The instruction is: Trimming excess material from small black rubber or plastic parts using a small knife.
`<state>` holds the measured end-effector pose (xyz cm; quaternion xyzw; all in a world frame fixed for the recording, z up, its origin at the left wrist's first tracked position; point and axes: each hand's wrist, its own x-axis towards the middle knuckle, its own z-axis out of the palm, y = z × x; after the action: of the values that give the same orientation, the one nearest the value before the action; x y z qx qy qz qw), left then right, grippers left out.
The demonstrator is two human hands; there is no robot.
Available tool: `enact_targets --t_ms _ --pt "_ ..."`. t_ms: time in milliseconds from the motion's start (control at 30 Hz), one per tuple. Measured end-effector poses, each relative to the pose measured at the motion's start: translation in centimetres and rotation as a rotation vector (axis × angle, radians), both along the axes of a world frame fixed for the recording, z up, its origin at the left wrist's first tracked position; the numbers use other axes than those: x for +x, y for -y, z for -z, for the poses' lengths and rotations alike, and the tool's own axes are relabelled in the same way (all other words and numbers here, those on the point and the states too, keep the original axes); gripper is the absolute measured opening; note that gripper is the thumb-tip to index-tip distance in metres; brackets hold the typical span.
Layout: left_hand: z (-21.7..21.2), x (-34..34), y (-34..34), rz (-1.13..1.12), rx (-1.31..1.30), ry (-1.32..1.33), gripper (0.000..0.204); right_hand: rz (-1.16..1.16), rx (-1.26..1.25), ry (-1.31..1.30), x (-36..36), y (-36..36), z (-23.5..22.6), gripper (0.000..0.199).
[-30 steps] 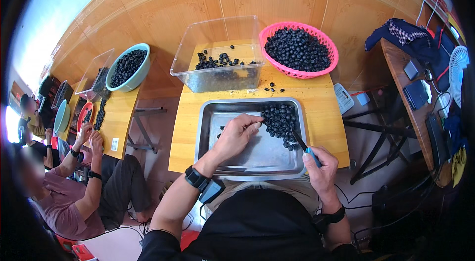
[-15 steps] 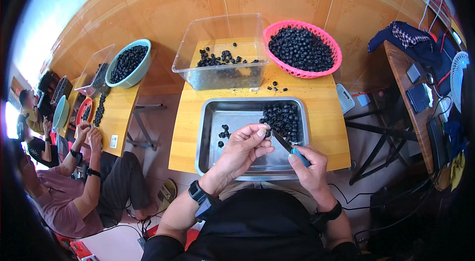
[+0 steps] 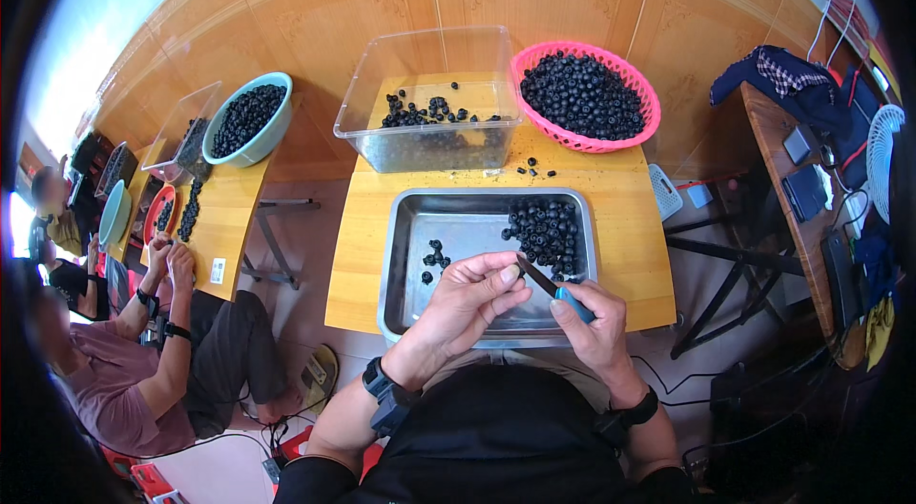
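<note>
The left hand (image 3: 469, 302) pinched a small dark piece (image 3: 521, 268) (apparently one fruit, mostly hidden) above the metal tray (image 3: 405, 237). The right hand (image 3: 599, 325) gripped the blue-handled knife (image 3: 546, 283), blade tip at that pinch. Dark fruits (image 3: 549, 229) lay heaped at the tray's right.

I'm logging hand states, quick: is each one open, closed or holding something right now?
Left hand: pinched closed near the knife; whether it holds anything cannot be told.
Right hand: closed, holding the knife by its blue handle.
</note>
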<state>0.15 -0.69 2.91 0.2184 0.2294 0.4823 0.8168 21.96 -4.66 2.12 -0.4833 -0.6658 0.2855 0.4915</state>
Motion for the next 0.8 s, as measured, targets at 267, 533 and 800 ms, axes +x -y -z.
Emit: enact_targets --t_ms 267,533,800 --pt "0.9 -0.3 0.0 0.015 0.049 0.043 0.020 -0.052 0.004 0.010 -0.2 0.1 -0.6 0.031" --pt "1.4 -0.4 0.6 0.014 0.007 0.064 0.020 -0.083 -0.002 0.028 -0.2 0.1 -0.9 0.031" --pt "1.6 -0.5 0.4 0.014 0.109 0.042 0.017 -0.123 0.002 0.025 -0.3 0.1 -1.5 0.031"
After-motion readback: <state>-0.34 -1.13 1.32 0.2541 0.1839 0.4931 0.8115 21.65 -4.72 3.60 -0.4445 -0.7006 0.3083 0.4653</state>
